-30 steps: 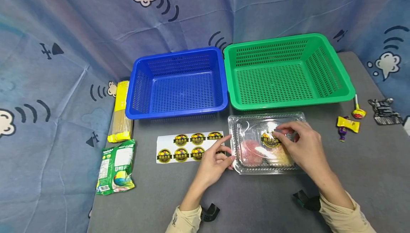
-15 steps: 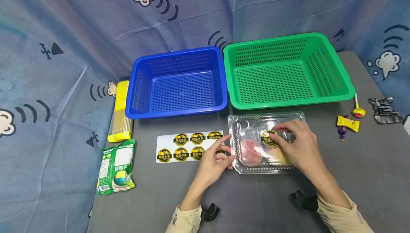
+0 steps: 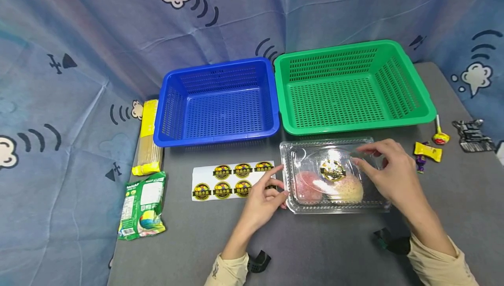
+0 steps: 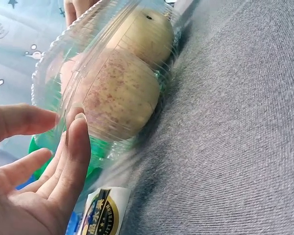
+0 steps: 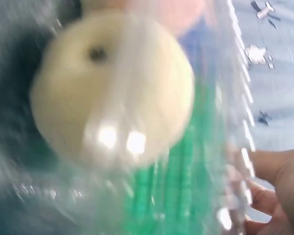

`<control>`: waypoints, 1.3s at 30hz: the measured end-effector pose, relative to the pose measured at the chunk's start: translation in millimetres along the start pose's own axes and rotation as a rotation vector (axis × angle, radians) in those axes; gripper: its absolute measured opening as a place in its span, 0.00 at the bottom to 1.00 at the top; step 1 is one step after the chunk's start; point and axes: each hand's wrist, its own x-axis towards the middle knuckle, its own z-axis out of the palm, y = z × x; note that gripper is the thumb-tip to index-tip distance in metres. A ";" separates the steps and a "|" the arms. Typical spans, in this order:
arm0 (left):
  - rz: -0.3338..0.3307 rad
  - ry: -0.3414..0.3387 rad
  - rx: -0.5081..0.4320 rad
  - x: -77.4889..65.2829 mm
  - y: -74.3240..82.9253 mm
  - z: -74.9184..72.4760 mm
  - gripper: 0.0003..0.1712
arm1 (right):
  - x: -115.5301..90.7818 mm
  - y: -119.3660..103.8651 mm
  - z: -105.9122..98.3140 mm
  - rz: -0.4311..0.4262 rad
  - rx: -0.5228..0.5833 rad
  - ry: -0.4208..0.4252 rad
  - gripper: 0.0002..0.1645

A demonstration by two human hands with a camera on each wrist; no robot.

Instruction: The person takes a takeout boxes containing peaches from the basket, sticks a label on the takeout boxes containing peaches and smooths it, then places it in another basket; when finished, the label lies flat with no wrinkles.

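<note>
A clear plastic clamshell box (image 3: 334,209) stands shut on the grey table, with a pinkish round fruit (image 3: 309,187) and a yellowish one (image 3: 348,190) showing through it. On its lid sits a round black-and-gold sticker (image 3: 332,170). My left hand (image 3: 263,200) holds the box's left edge; the left wrist view shows thumb and fingertips at the rim, beside a speckled fruit (image 4: 120,93). My right hand (image 3: 395,172) is over the lid's right side, thumb and index finger apart with nothing between them. The right wrist view is blurred, with a pale fruit (image 5: 112,88) filling much of it.
A white sheet of matching stickers (image 3: 204,172) lies left of the box, partly under my left hand. Behind stand a blue basket (image 3: 216,141) and a green basket (image 3: 358,126). Noodles (image 3: 147,148) and a green snack bag (image 3: 142,205) lie left; a lollipop (image 3: 440,138) and yellow-wrapped candy (image 3: 428,152) lie right.
My right hand has let go of the sticker and moved right, leaving it on the lid. The right fruit is more visible. My left hand has stayed at the box's left edge.
</note>
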 end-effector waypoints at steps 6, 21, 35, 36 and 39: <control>-0.015 0.036 0.023 1.4 -1.4 2.2 0.39 | 16.7 21.0 -22.4 0.109 0.098 -0.009 0.19; -0.082 0.053 0.084 4.9 -2.4 13.5 0.47 | 56.5 77.3 -47.0 0.231 0.080 -0.110 0.25; -0.090 0.083 -0.011 4.4 1.9 22.5 0.45 | 62.8 79.9 -44.0 0.230 0.027 -0.028 0.20; -0.089 0.083 -0.010 3.7 2.4 22.5 0.46 | 63.0 80.1 -44.1 0.225 0.033 -0.025 0.20; -0.082 0.079 -0.011 1.6 4.0 22.5 0.46 | 63.8 80.1 -45.0 0.224 0.049 -0.028 0.19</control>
